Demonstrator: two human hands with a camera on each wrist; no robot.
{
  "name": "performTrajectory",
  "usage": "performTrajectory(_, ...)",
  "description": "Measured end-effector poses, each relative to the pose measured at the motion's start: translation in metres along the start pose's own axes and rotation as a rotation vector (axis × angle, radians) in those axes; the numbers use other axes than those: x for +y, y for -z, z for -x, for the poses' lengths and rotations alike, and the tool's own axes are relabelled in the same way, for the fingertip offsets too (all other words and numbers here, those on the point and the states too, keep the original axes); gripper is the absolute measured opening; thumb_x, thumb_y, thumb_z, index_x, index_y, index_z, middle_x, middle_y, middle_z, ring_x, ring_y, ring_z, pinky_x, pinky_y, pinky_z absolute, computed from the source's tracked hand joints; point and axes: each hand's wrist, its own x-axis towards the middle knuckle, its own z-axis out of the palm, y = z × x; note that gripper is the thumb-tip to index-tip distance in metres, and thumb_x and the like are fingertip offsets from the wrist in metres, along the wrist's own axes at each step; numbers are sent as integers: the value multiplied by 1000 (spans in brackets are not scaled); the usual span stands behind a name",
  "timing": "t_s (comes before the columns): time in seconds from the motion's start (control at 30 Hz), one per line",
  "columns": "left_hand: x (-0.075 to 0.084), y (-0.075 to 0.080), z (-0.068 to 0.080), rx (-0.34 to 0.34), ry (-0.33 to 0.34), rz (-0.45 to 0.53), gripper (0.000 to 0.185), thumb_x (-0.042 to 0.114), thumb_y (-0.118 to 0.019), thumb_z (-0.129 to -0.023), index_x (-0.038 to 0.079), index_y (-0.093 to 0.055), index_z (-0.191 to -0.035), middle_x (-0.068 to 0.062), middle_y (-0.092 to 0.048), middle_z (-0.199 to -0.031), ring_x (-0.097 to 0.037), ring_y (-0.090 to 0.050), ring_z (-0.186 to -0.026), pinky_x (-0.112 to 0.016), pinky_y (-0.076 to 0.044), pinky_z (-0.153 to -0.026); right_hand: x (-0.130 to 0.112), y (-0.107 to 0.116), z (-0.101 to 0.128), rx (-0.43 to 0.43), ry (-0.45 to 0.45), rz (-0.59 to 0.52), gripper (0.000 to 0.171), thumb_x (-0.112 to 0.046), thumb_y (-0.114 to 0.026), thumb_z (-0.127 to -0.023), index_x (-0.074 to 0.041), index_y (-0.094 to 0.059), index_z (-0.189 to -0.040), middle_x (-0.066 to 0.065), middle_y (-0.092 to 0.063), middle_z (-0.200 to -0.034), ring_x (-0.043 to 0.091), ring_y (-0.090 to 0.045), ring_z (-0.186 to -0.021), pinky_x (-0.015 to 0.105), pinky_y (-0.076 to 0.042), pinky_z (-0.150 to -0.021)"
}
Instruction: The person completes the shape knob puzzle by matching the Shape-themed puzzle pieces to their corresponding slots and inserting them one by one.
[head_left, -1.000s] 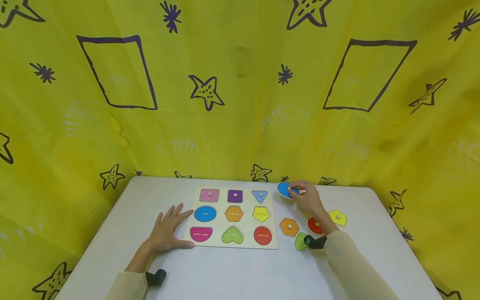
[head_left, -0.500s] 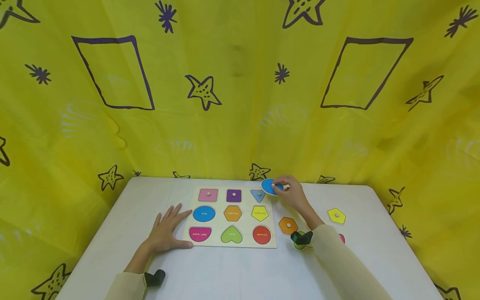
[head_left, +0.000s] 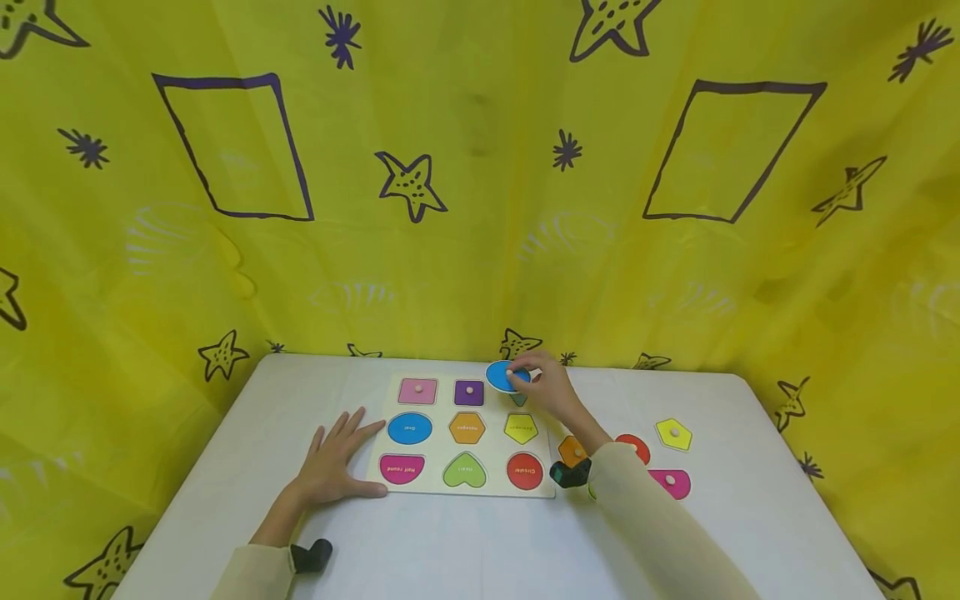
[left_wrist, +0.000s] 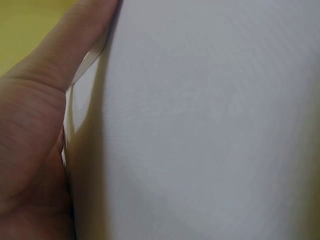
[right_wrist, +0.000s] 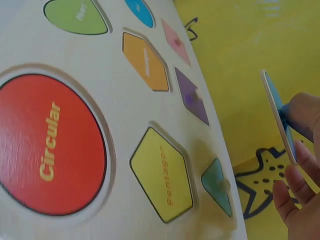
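My right hand (head_left: pixel 551 385) pinches the small knob of a blue oval puzzle piece (head_left: pixel 501 377), held over the far right part of a wooden shape puzzle board (head_left: pixel 491 450). In the right wrist view the oval piece (right_wrist: pixel 278 112) is seen edge-on, apart from the board. Pink, purple and light blue triangle pieces with knobs sit in the board's far row; the oval partly covers the triangle (head_left: pixel 519 400). Labelled recesses fill the other two rows, among them the blue oval recess (head_left: pixel 409 428). My left hand (head_left: pixel 330 462) lies with spread fingers at the board's left edge.
Right of the board lie loose knobbed pieces: a yellow pentagon (head_left: pixel 674 434), a magenta half round (head_left: pixel 675 483), a red circle (head_left: pixel 637 446) and an orange hexagon (head_left: pixel 572 451). My right forearm partly hides several. A yellow curtain (head_left: pixel 480 275) hangs behind the white table (head_left: pixel 480 550).
My right hand has carried the blue oval piece leftward, from beyond the board's right edge to above the triangle. The magenta half round has come into view. My left hand stays put.
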Motion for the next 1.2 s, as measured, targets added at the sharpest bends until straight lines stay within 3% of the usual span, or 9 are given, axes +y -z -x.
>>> performTrajectory(0.73,-2,-1,1,8,0,22,105,62,-88,-65,20,-50,-153,-23,-28,-165,-51,-14,-152,-76,0,-116,-20,-58,-10,-85,102,-42,8,-14,-76,-94,-10,-79,-101,9,-67,-119,28,-59,-112,49,-54,-94)
performTrajectory(1.0,-2,-2,-1,-8,14,1,107,65,-86,-65,21,-48,-154,-23,-27,-166,-51,-13,-153,-76,0,-116,-28,-84,-8,-137,52,-51,9,-18,-76,-95,-14,-81,-101,4,-66,-115,22,-55,-102,34,-50,-85)
performTrajectory(1.2,-2,-3,-2,-6,8,-3,107,66,-86,-64,20,-49,-154,-23,-28,-165,-52,-14,-152,-77,-1,-115,-32,-103,-4,-157,32,-53,9,-18,-77,-94,-14,-81,-100,4,-65,-113,21,-53,-100,31,-49,-83)
